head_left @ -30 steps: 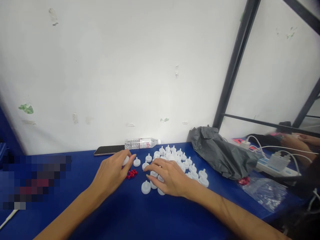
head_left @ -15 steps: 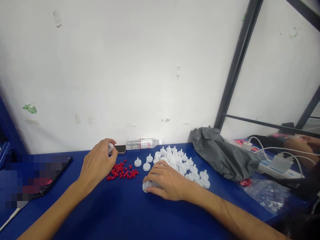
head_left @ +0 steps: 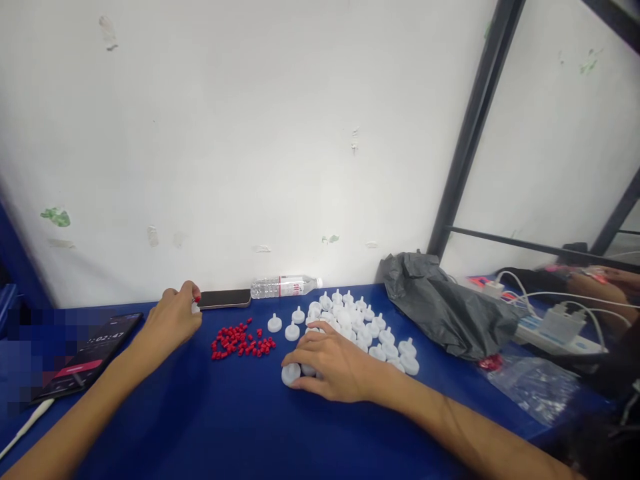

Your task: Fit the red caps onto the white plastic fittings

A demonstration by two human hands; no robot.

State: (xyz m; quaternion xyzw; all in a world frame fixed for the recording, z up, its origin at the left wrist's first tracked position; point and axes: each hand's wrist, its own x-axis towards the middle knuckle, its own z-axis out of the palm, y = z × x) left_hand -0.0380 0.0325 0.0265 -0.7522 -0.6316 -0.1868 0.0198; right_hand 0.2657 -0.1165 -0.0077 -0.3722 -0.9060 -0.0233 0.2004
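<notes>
At the left, my left hand (head_left: 170, 317) is closed around a white spouted cap (head_left: 195, 308), mostly hidden by the fingers, with a red bit showing at its top. My right hand (head_left: 335, 365) rests low over the table, its thumb and fingers curled round another white spouted cap (head_left: 290, 375); more white pieces show under the palm. Behind that hand spreads a cluster of white spouted caps (head_left: 345, 320), most standing spout up. Small red tips (head_left: 243, 341) lie loose between my two hands.
A dark phone (head_left: 225, 299) and a clear water bottle (head_left: 285, 287) lie along the wall. On the left is a larger device (head_left: 95, 353) with a cable. A grey plastic bag (head_left: 445, 307), a clear bag (head_left: 537, 387) and a power strip (head_left: 565, 333) occupy the right. Another person's arm shows there.
My left hand has moved left, away from the red tips, uncovering more of the phone; a red bit now shows at its fingers. My right hand has stayed nearly still on its cap.
</notes>
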